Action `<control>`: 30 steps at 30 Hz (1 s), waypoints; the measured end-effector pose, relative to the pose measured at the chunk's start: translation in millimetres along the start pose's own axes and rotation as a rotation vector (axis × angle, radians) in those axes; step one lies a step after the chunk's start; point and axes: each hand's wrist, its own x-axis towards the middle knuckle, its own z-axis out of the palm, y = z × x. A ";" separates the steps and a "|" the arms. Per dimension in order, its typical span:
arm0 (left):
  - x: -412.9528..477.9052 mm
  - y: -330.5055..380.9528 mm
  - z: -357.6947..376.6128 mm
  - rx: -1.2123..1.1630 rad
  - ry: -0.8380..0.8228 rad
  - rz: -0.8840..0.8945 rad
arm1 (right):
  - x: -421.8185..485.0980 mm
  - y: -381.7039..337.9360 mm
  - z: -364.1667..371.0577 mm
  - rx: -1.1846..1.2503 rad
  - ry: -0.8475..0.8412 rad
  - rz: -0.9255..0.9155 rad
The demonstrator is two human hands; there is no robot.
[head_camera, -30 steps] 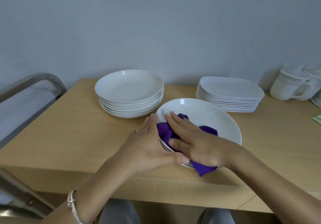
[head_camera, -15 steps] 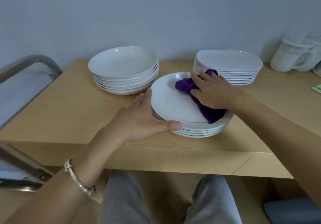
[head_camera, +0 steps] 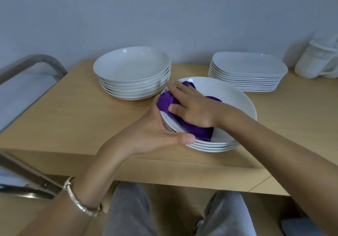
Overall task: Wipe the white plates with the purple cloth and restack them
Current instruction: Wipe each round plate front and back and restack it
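A short stack of round white plates (head_camera: 215, 146) sits near the table's front edge. Its top plate (head_camera: 230, 98) is tipped up on the left. My left hand (head_camera: 153, 131) grips that plate's left rim, thumb along the front edge. My right hand (head_camera: 192, 105) presses the purple cloth (head_camera: 195, 130) flat into the left half of the plate, fingers spread and straight. A taller stack of round white plates (head_camera: 131, 67) stands just behind and to the left, nearly touching the tipped plate.
A stack of rectangular white plates (head_camera: 247, 67) stands at the back right, with white mugs (head_camera: 314, 62) beyond it by the wall. The wooden table (head_camera: 73, 116) ends close to my knees. A metal-framed cart (head_camera: 36, 62) stands at the left.
My right hand has swept the cloth from the plate's far right side to its left side. My left hand has closed onto the rim, and the top plate is tipped up.
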 end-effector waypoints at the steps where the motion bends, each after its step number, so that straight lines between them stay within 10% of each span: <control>1: 1.1 -2.8 -0.2 -0.005 -0.002 -0.002 | 7.3 6.1 -1.2 -0.019 0.007 0.003; 11: -0.4 -2.3 -3.4 0.106 0.045 -0.103 | -22.6 48.4 -19.7 -0.325 0.125 0.285; 19: 0.2 -2.1 -1.6 0.029 -0.004 -0.081 | -85.6 1.6 -24.6 -0.013 -0.265 0.090; 30: 2.0 -10.2 -1.0 -0.052 -0.027 -0.065 | 10.2 20.4 -3.5 -0.126 0.139 0.076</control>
